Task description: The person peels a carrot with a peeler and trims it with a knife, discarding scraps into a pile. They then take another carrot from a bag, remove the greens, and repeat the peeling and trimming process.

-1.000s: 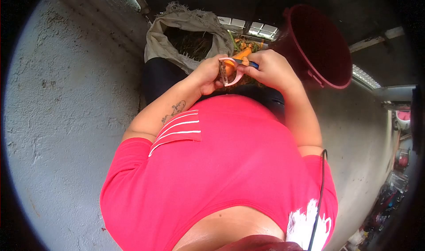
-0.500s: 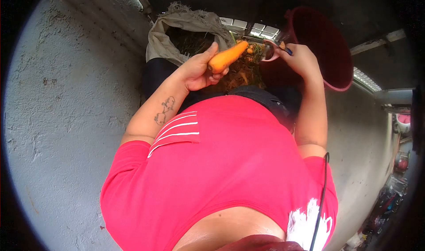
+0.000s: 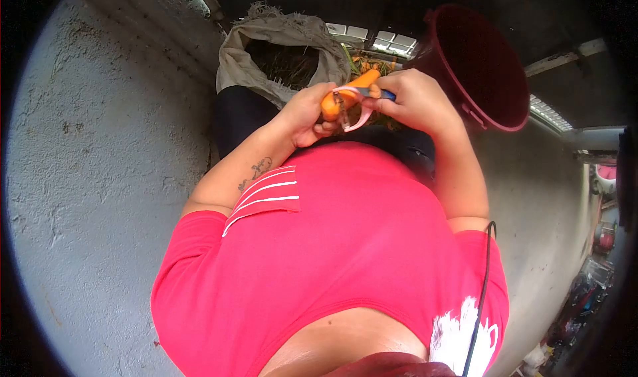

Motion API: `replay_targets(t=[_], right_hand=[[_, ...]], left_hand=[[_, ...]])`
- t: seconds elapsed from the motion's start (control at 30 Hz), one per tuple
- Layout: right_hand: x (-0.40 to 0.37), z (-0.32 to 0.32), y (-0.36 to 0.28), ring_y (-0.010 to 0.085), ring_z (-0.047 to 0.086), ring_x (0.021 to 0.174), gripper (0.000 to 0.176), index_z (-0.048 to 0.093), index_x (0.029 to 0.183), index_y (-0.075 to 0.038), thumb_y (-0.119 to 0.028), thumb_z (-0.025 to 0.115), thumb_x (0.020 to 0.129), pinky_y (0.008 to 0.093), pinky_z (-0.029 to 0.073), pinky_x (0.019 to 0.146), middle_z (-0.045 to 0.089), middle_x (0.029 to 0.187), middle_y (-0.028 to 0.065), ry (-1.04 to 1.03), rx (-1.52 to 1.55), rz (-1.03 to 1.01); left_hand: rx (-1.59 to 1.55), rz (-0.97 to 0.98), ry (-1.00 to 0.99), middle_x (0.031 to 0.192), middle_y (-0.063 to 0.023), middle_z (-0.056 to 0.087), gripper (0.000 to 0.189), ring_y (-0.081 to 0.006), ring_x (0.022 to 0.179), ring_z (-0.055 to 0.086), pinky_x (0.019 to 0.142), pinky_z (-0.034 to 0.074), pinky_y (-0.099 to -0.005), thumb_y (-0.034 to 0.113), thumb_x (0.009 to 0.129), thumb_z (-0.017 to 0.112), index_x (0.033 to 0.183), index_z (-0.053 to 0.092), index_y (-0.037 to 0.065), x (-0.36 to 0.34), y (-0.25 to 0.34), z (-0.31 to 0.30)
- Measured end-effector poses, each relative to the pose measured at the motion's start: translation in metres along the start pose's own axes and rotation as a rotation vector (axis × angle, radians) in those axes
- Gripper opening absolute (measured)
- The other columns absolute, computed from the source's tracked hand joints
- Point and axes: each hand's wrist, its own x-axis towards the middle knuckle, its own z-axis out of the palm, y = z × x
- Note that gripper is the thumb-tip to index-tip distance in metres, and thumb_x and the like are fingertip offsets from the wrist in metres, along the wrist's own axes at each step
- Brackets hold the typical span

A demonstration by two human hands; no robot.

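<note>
Cloth fills the near part of the view: a red shirt (image 3: pixel 332 244) with white stripes on its left sleeve, and a thin black cable (image 3: pixel 482 290) hanging down its right side. Beyond the sleeves both bare forearms reach forward and meet over the lap, the left one bearing a small tattoo.

The left hand (image 3: pixel 307 114) is closed around the thick end of a carrot (image 3: pixel 364 82), thumb and fingers wrapped on it, so that the orange tip points up and away toward the right. The right hand (image 3: pixel 415 101) is clamped on the dark blue handle of a pink peeler (image 3: pixel 361 116). Its fingers are curled tight, and the blade end lies against the carrot just beside the left thumb. The two hands sit almost touching — carrot and peeler cross between them.

Under the hands a knee in dark trousers (image 3: pixel 239 114) shows on the left. Past it stands an open, grey-brown sack (image 3: pixel 279 28) with a frayed rim and something dark inside that I cannot make out. Between the sack and the right hand lies a small heap of orange and green scraps (image 3: pixel 373 63). To the right of that, close behind the right hand, a dark red bucket (image 3: pixel 488 65) tilts its mouth toward the camera. Rough grey concrete floor (image 3: pixel 100 178) spreads out on the left.
</note>
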Motion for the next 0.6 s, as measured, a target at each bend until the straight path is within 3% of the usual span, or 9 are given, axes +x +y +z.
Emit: replay_targets(t=[0.1,0.23,0.37,0.47,0.6], right_hand=[[0.002,-0.002,0.018,0.0368,0.063,0.073,0.039,0.069,0.085,-0.01,-0.049,0.065,0.082,0.0453,0.05,0.064,0.065,0.074,0.0159,0.001,0.026,-0.018],[0.009,-0.003,0.068,0.0355,0.063,0.072,0.037,0.07,0.087,-0.011,-0.048,0.066,0.082,0.0417,0.048,0.065,0.065,0.075,0.0164,-0.003,0.168,0.109],[0.008,0.003,0.109,0.0361,0.065,0.079,0.041,0.073,0.092,-0.012,-0.05,0.064,0.083,0.042,0.049,0.067,0.066,0.078,0.0175,0.069,-0.148,0.291],[0.005,-0.011,0.079,0.0369,0.065,0.078,0.043,0.073,0.089,-0.009,-0.05,0.065,0.083,0.0426,0.05,0.068,0.066,0.077,0.0183,0.089,-0.11,0.367],[0.002,-0.004,0.025,0.0379,0.064,0.074,0.043,0.071,0.085,-0.008,-0.05,0.064,0.082,0.0434,0.051,0.067,0.066,0.076,0.0187,0.021,0.149,0.106]], left_hand=[[0.112,-0.039,-0.053,0.069,-0.0077,0.054,0.046,-0.0077,0.041,0.034,0.034,0.024,-0.018,0.046,0.098,0.04,0.094,0.057,0.004,-0.009,0.002,-0.004],[0.094,-0.075,-0.075,0.071,-0.0082,0.054,0.044,-0.0073,0.04,0.033,0.034,0.024,-0.0179,0.044,0.099,0.039,0.104,0.055,0.003,-0.012,0.003,-0.015],[0.042,-0.093,-0.097,0.07,-0.0078,0.055,0.045,-0.0081,0.044,0.037,0.036,0.025,-0.0174,0.042,0.102,0.034,0.101,0.056,0.002,-0.014,0.011,-0.018],[0.098,-0.031,-0.011,0.071,-0.0072,0.056,0.046,-0.0083,0.046,0.041,0.037,0.027,-0.0178,0.043,0.102,0.034,0.103,0.057,0.003,-0.015,0.017,-0.007],[0.114,-0.035,0.09,0.074,-0.0061,0.059,0.044,-0.0086,0.048,0.044,0.038,0.03,-0.0196,0.042,0.103,0.035,0.104,0.059,0.006,0.005,0.008,-0.012]])
